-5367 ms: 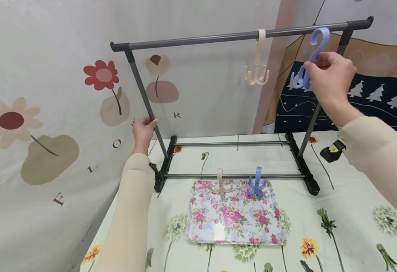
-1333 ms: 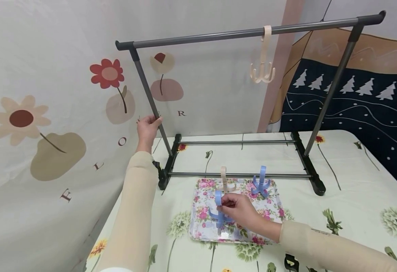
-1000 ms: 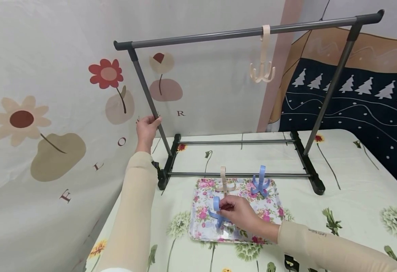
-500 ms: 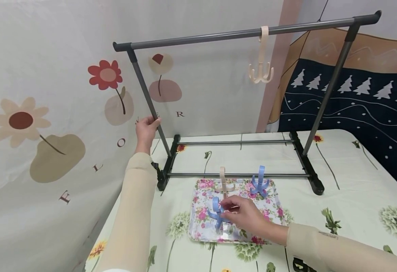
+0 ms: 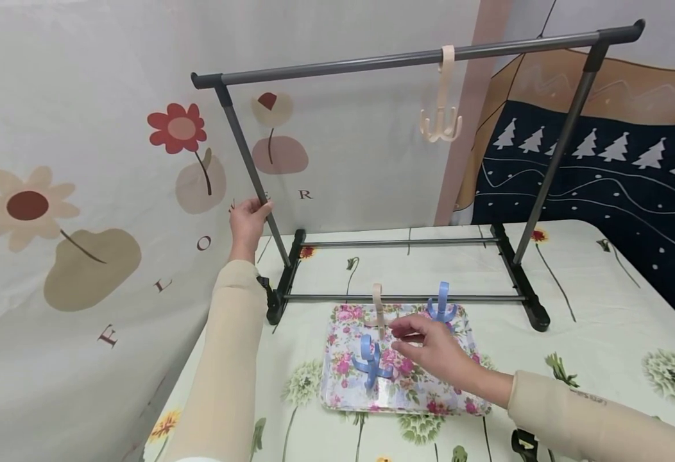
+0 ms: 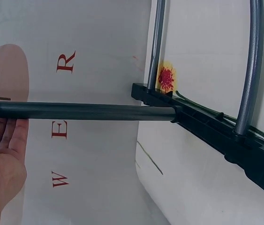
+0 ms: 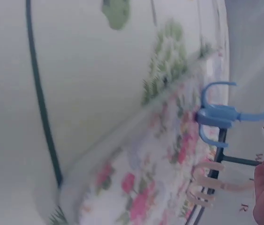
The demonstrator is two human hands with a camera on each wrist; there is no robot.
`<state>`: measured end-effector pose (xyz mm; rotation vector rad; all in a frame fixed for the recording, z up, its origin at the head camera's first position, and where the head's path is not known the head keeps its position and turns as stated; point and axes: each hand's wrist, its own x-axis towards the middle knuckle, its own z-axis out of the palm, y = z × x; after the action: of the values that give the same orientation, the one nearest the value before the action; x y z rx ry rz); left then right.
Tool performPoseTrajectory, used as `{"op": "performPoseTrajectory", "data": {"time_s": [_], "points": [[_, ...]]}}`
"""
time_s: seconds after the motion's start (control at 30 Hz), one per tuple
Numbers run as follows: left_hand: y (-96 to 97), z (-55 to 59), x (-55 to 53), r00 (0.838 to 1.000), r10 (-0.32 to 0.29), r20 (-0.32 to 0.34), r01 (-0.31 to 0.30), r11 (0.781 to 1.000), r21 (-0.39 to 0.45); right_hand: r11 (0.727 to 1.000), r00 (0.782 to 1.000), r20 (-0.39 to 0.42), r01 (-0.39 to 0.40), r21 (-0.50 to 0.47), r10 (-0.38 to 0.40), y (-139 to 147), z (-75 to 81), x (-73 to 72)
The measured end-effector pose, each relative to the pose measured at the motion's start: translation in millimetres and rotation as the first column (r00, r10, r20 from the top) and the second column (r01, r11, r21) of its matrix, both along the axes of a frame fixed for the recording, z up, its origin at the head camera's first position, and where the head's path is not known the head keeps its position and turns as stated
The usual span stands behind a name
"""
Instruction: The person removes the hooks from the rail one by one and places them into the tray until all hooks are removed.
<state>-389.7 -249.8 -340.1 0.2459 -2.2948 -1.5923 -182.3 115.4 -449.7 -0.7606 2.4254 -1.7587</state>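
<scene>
My left hand (image 5: pixel 247 224) grips the left upright (image 5: pixel 239 138) of a grey garment rack, with the thumb in front and fingers behind. My right hand (image 5: pixel 435 350) hovers over a floral tray (image 5: pixel 337 394), fingers loosely bent and nothing between them. Just left of its fingertips, a blue four-prong hook (image 5: pixel 370 369) stands on the tray, its curved end up; the right wrist view shows this blue hook (image 7: pixel 218 115) apart from the hand. A beige hook (image 5: pixel 378 308) and another blue hook (image 5: pixel 443 301) stand at the tray's back; the hand partly covers that blue one.
A beige hook (image 5: pixel 444 96) hangs from the rack's top bar (image 5: pixel 337 66), right of its middle. The rack's black feet (image 5: pixel 520 282) and lower rails (image 5: pixel 314 298) stand behind the tray on a flowered cloth (image 5: pixel 591 385). A printed curtain (image 5: pixel 112 83) hangs at the left and back.
The blue hook, earlier held up near the top bar's right end, came down to the tray's left part. My right hand let go of it and moved right. The left hand kept its grip.
</scene>
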Motion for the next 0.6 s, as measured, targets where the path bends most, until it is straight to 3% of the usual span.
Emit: {"op": "performPoseTrajectory", "data": {"time_s": [0.23,0.47,0.6], "points": [[-1.1,-1.1,0.6,1.0,-0.004,0.004,0.004,1.0,0.01,0.996,0.996,-0.037,0.079,-0.044,-0.081,7.0,24.1,-11.3],[-0.3,-0.5,1.1,1.0,-0.006,0.005,0.006,1.0,0.012,0.98,0.982,-0.054,0.173,-0.098,-0.178,16.6,62.7,-28.3],[-1.2,-0.5,0.2,1.0,-0.003,0.007,0.003,1.0,0.004,0.969,0.966,-0.129,0.21,-0.128,-0.226,25.5,85.5,-42.8]]}}
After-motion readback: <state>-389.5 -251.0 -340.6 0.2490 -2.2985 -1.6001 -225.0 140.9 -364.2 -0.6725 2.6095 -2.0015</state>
